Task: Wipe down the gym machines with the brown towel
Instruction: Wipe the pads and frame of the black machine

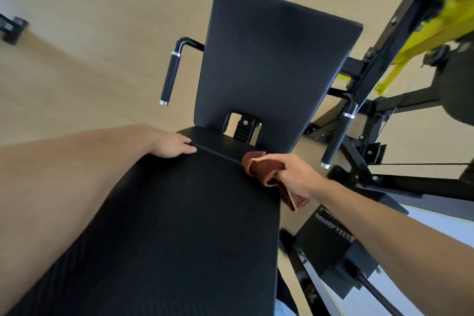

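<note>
A black padded gym machine fills the head view, with a long ribbed pad [166, 226] near me and a smooth seat pad [277, 64] beyond it. My right hand [295, 174] grips the bunched brown towel [266, 172] and presses it against the right edge of the long pad, close to the gap between the two pads. Resting flat on the left edge of the long pad is my left hand [171, 145], fingers together and holding nothing.
Black grip handles stand on both sides of the seat, left handle [170, 75] and right handle [338, 133]. The black steel frame [377, 64] with yellow parts [436, 33] rises at the right. A light wooden floor [77, 72] lies at the left.
</note>
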The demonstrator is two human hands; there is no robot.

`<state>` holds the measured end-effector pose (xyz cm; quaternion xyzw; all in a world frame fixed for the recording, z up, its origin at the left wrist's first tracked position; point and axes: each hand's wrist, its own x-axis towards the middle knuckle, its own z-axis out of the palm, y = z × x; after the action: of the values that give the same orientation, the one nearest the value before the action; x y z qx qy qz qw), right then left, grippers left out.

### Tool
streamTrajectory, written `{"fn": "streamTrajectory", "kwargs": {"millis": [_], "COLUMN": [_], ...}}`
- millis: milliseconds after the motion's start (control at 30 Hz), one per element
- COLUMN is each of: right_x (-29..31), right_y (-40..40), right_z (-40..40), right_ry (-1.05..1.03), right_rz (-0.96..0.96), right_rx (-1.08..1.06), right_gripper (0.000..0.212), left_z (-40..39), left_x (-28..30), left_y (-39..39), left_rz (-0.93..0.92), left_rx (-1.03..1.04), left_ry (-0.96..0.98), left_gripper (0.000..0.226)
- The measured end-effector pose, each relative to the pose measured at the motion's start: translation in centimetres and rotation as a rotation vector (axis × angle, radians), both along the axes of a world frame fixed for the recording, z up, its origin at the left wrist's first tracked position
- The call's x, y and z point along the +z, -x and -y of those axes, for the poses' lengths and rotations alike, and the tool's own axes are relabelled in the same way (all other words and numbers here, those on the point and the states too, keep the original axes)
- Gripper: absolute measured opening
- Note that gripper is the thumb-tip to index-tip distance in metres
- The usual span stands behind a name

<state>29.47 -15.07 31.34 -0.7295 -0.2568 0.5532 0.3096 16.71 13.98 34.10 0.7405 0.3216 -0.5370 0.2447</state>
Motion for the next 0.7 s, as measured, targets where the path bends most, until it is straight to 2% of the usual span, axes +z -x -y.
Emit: {"fn": "streamTrajectory", "kwargs": {"millis": [67, 167, 233, 367, 467, 533, 633, 700], "right_x": [3.2, 8.2, 11.4, 15.8, 16.9, 17.3, 18.8, 18.6], "right_y": [0.9, 4.0, 7.3, 11.2, 12.6, 14.2, 16.8, 17.3], "right_z": [-0.9, -3.2, -5.2, -8.2, -10.2, -10.8, -11.9, -12.0], "right_ry": [-0.050, -0.187, -0.262, -0.301, -0.192, -0.126, -0.140, -0.166], "right_rz": [-0.006, -0.080, -0.133, -0.155, 0.009, 0.121, 0.149, 0.217], "right_rx": [-0.011, 0.050, 0.100, 0.194, 0.313, 0.347, 0.298, 0.434], "right_gripper": [0.053, 0.035, 0.026, 0.030, 0.032, 0.033, 0.041, 0.032], "left_z": [-0.4, -1.0, -1.7, -3.5, -4.1, -4.4, -4.4, -3.7], "left_x": [3.2, 7.6, 10.8, 16.6, 20.0, 20.8, 20.1, 18.7], "left_y": [0.8, 1.7, 3.3, 7.7, 12.0, 15.3, 19.4, 22.1], "left_rz": [-0.073, -0.102, -0.099, -0.017, 0.148, 0.323, 0.580, 0.675], "left_rx": [0.009, 0.193, 0.291, 0.447, 0.534, 0.569, 0.732, 0.865], "left_ry": [0.029, 0.070, 0.121, 0.280, 0.319, 0.308, 0.369, 0.448], "left_gripper": [0.066, 0.064, 0.058, 0.043, 0.044, 0.046, 0.048, 0.054]}}
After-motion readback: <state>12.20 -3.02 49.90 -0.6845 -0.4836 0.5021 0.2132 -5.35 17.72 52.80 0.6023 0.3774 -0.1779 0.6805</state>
